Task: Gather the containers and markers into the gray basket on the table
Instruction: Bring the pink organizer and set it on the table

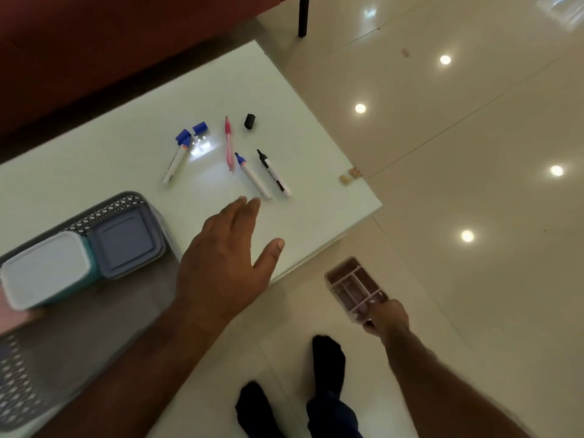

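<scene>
Markers are lying loose across the white table: a capped blue marker, an uncapped blue marker and an uncapped black marker side by side, with a pink pen just beside the blue one. A spare blue cap and a black cap are sitting apart from them. The gray basket is sitting at the table's left edge, carrying a white-lidded teal container and a purple-lidded container touching each other. The left hand is hovering over the table near the markers, its grip wide open, fingers straight, holding nothing. The right hand is off the table over the floor, its grip pinching the end of a pink divided organizer.
</scene>
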